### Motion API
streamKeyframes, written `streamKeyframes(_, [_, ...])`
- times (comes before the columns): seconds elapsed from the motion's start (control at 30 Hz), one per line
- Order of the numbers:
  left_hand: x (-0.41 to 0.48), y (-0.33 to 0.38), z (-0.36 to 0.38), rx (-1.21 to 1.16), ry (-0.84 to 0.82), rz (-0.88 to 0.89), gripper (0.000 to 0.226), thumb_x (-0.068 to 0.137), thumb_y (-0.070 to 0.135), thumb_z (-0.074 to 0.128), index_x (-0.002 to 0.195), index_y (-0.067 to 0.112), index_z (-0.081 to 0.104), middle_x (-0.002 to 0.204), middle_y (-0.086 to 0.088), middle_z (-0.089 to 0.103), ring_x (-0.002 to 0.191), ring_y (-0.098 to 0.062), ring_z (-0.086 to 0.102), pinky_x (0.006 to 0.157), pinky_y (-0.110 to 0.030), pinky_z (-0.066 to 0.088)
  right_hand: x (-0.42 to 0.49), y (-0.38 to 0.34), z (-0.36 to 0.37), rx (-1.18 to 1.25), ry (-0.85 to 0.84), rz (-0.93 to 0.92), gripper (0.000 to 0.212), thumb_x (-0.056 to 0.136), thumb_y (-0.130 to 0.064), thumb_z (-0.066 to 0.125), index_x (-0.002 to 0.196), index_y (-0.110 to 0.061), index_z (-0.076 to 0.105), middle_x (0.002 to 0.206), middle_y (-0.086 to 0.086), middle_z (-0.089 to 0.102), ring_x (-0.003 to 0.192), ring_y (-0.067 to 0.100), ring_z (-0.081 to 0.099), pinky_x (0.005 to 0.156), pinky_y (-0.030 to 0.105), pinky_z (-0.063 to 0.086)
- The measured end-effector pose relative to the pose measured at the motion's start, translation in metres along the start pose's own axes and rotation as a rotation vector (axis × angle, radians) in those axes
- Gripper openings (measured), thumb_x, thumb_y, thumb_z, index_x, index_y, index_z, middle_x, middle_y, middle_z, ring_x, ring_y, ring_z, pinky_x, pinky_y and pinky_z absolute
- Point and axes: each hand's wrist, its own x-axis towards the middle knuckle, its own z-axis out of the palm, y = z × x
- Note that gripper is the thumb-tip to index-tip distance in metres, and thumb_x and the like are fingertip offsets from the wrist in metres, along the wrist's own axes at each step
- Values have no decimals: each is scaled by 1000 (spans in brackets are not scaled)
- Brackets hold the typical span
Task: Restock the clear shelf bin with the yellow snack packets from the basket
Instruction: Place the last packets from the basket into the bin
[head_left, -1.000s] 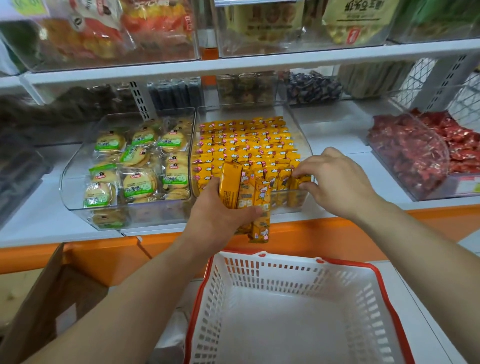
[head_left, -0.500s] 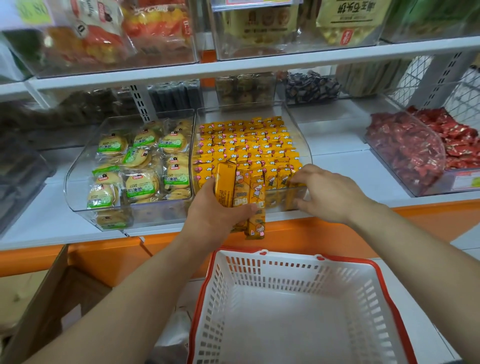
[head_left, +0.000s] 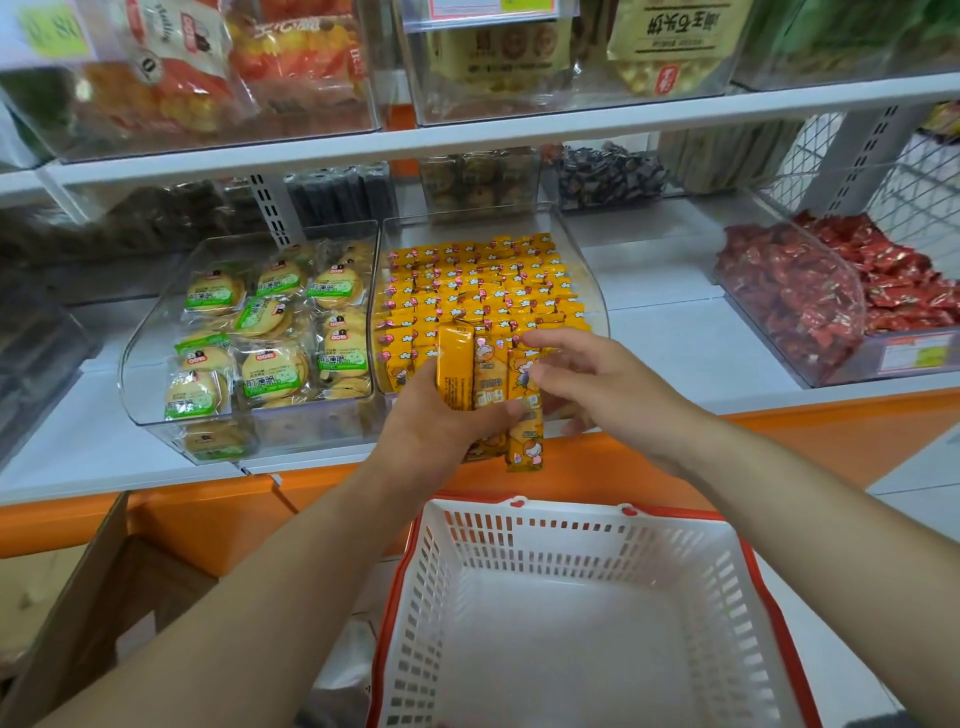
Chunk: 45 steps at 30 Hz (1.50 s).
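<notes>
Fingers of the left hand (head_left: 431, 421) wrap a bunch of yellow packets (head_left: 491, 382) at the front of the nearly full clear bin (head_left: 584, 280). The right hand (head_left: 613, 387) reaches over, fingers loose, holding nothing. The basket (head_left: 750, 566) looks empty, so I'd say little remains.

You see yellow snack packets (head_left: 491, 379) printed with cartoon figures and orange panels. Your basket (head_left: 571, 535) is white lattice with a red rim. The biscuit packs (head_left: 270, 364) show pale rounds under green labels, the candies (head_left: 800, 296) are red, and the shelf edge (head_left: 208, 519) is orange.
</notes>
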Motion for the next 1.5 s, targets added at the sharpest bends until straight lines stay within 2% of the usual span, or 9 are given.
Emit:
streamKeyframes(0.17, [-1, -1, 1, -7, -21, -7, 43, 79, 25, 84, 118, 24, 67, 98, 6, 79, 85, -9, 77, 64, -19, 60, 3, 4, -7, -2, -6, 4, 38, 87, -32, 74, 123, -34, 63, 103, -7, 66, 90, 10, 67, 74, 27, 49])
streamKeyframes(0.33, [3, -2, -7, 11, 38, -55, 40, 81, 29, 83, 116, 18, 67, 90, 1, 80, 83, -15, 77, 78, -33, 62, 15, -2, -35, 87, 320, -153, 31, 85, -19, 78, 111, -29, 64, 106, 4, 69, 83, 21, 67, 72, 36, 56])
streamKeyframes(0.43, [3, -1, -9, 12, 29, -47, 37, 83, 28, 81, 114, 18, 67, 87, 1, 80, 79, -13, 77, 70, -27, 62, 21, 2, -43, -142, 420, -277, 32, 85, -19, 77, 100, -40, 59, 108, -4, 66, 77, 6, 66, 74, 29, 54])
streamKeyframes(0.53, [3, -2, -7, 24, 9, -61, 36, 82, 27, 82, 113, 16, 67, 88, -1, 80, 79, -13, 77, 64, -21, 60, 26, 10, -40, -431, 363, -326, 32, 87, -20, 74, 112, -36, 63, 110, -14, 64, 81, 1, 62, 70, 17, 45])
streamKeyframes(0.73, [4, -4, -5, 53, 7, -65, 40, 80, 31, 84, 115, 19, 66, 94, -1, 79, 85, -16, 77, 79, -34, 61, 31, 22, -27, -894, 299, -350, 39, 96, -25, 63, 133, -30, 56, 128, -1, 61, 110, 24, 57, 86, 38, 50])
streamKeyframes(1.1, [3, -8, -10, 56, -32, -63, 41, 79, 32, 85, 114, 24, 64, 95, 0, 79, 88, -17, 77, 90, -45, 61, 25, 40, -22, -1349, 194, -331, 49, 91, -52, 46, 131, -27, 58, 126, -2, 55, 118, 22, 44, 89, 41, 45])
streamKeyframes(1.3, [3, -12, -12, -88, -126, -127, 37, 83, 24, 82, 116, 25, 66, 105, -3, 79, 98, -27, 76, 93, -53, 58, 16, 22, -16, -1196, 249, -349, 50, 92, -44, 54, 140, -27, 48, 136, -1, 50, 124, 23, 43, 92, 39, 47])
streamKeyframes(1.37, [4, -12, -12, -126, -176, -125, 37, 84, 22, 81, 117, 26, 66, 107, -4, 79, 100, -27, 76, 95, -53, 57, 12, 13, -10, -924, 281, -366, 47, 95, -44, 55, 139, -30, 49, 132, -9, 54, 121, 14, 48, 89, 31, 46])
streamKeyframes(1.5, [2, -12, -11, -101, -285, -86, 45, 76, 30, 82, 118, 26, 66, 108, -6, 78, 102, -26, 76, 95, -50, 58, 8, 2, 9, -241, 43, -165, 46, 96, -43, 59, 140, -39, 49, 125, -16, 58, 110, 5, 59, 82, 23, 48])
